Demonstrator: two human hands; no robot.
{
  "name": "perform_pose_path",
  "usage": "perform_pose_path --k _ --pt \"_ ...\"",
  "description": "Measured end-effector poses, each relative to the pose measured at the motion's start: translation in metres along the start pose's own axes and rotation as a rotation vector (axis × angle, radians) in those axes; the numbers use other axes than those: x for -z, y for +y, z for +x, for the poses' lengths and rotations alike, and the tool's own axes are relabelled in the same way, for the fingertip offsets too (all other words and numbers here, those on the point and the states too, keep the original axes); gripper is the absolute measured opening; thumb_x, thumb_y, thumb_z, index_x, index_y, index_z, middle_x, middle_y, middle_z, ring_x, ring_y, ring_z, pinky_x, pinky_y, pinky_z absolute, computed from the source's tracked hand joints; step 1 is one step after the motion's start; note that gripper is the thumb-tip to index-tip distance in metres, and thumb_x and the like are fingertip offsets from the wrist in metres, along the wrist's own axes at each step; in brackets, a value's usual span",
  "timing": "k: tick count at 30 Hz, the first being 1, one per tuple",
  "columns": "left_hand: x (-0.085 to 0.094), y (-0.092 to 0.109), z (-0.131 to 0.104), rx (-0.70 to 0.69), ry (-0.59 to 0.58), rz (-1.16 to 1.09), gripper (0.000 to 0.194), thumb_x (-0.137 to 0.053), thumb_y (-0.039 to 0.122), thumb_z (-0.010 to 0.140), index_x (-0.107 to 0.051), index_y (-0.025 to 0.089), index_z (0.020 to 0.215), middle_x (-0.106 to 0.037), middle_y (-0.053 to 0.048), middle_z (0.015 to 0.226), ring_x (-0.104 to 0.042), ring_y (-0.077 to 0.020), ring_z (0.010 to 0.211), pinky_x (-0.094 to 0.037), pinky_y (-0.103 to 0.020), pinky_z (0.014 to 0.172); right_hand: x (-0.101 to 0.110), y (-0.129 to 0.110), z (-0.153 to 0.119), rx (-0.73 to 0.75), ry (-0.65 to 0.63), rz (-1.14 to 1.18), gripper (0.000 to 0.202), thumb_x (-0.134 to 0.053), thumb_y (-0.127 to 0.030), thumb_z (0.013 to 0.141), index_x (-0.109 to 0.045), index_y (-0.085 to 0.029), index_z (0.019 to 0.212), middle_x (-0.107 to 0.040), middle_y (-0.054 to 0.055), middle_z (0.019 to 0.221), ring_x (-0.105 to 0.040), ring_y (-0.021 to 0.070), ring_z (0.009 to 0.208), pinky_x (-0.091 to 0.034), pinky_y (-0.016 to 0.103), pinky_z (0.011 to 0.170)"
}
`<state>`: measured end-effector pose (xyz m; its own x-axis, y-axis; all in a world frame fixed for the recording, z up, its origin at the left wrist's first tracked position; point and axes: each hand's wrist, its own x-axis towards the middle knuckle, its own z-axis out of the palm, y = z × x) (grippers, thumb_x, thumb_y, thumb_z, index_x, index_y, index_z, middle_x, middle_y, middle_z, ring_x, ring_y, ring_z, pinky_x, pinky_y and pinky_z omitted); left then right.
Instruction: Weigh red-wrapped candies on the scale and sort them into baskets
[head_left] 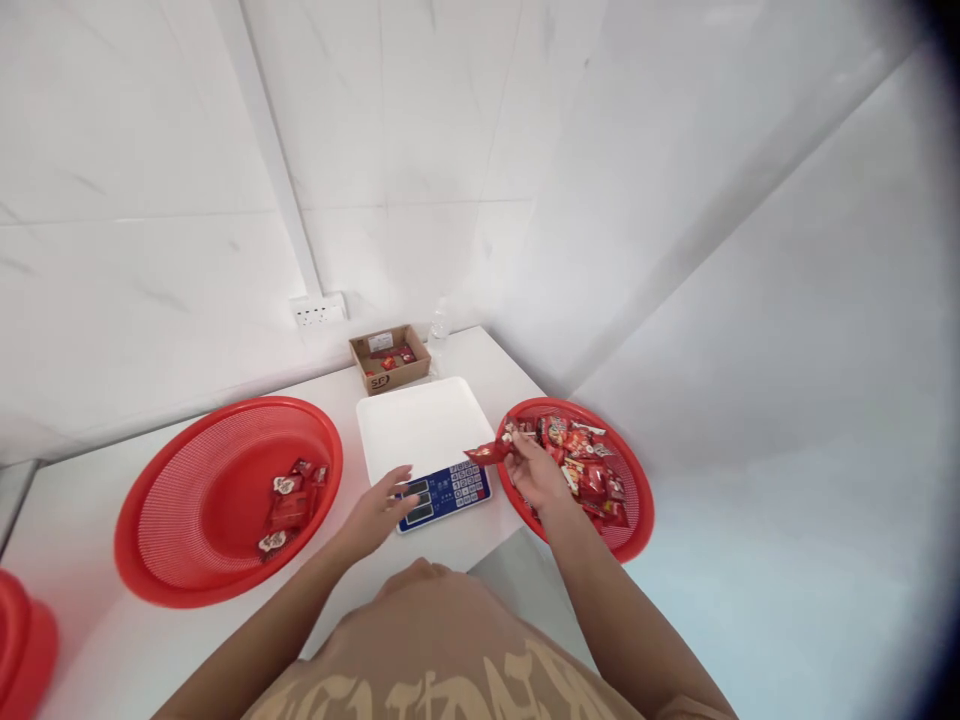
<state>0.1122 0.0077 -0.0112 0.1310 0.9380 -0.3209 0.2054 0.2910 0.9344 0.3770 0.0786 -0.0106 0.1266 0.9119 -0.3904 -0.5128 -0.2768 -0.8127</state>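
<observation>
At lower centre, the left hand (377,515), loosely spread apart, is near the scale (424,425); right of centre, the right hand (535,474) pinches a red packet (486,454) by a red basket (643,508). Farther back, mid-frame, a cardboard box (400,377) holds what look like similar packets (390,361).

From here, the scale (420,425) sits on the surface (71,525) between the left basket (169,500) and right basket (643,505), packets (289,510) in both. Behind it stand a carton (397,376) and bottle (440,322).
</observation>
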Motion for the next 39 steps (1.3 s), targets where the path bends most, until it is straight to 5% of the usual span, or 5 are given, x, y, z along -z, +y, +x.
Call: perform_pose_path --k 7,17,25,31,39 --pt "-0.022 0.014 0.024 0.092 -0.085 -0.340 0.048 -0.067 0.045 0.070 -0.054 0.018 0.107 -0.063 -0.008 0.098 -0.062 -0.0159 0.078 -0.050 -0.033 0.074 -0.061 0.058 0.004 -0.319 -0.179 0.143 0.012 -0.069 -0.018 0.072 -0.061 -0.017 0.080 -0.067 0.000 0.070 -0.062 0.0078 0.058 -0.049 0.013 0.046" --pt "0.002 -0.005 0.050 0.358 0.102 -0.563 0.061 -0.058 0.048 0.079 -0.033 0.027 0.130 -0.056 -0.011 0.115 -0.065 -0.0137 0.075 -0.052 -0.031 0.074 -0.060 0.076 0.035 -0.258 -0.119 -0.156 0.026 -0.066 -0.025 0.073 -0.060 -0.019 0.097 -0.068 0.005 0.086 -0.064 0.0134 0.074 -0.053 0.024 0.062" --pt "0.009 -0.015 0.020 0.372 0.129 -0.434 0.071 -0.061 0.050 0.076 -0.030 0.025 0.135 -0.060 -0.013 0.111 -0.064 -0.0150 0.076 -0.050 -0.032 0.075 0.033 0.031 0.030 0.412 0.104 -1.148 0.051 -0.047 -0.028 0.079 -0.045 -0.020 0.130 -0.049 0.010 0.132 -0.043 0.0220 0.124 -0.032 0.039 0.104" --pt "0.011 -0.029 -0.001 0.405 0.070 -0.404 0.054 -0.065 0.056 0.067 -0.055 0.018 0.105 -0.064 -0.008 0.096 -0.062 -0.0162 0.078 -0.047 -0.032 0.077 0.114 0.029 0.011 0.062 0.358 -1.627 0.061 -0.053 -0.030 0.077 -0.037 -0.019 0.136 -0.037 0.014 0.141 -0.039 0.0317 0.125 -0.034 0.044 0.097" --pt "0.004 -0.024 -0.007 0.398 0.015 -0.361 0.058 -0.068 0.058 0.062 -0.056 0.019 0.102 -0.063 -0.007 0.096 -0.061 -0.0165 0.080 -0.046 -0.032 0.078 0.130 0.029 0.011 0.049 0.297 -1.365 0.043 -0.051 -0.024 0.074 -0.053 -0.020 0.117 -0.065 0.010 0.108 -0.060 0.0245 0.101 -0.043 0.032 0.082"
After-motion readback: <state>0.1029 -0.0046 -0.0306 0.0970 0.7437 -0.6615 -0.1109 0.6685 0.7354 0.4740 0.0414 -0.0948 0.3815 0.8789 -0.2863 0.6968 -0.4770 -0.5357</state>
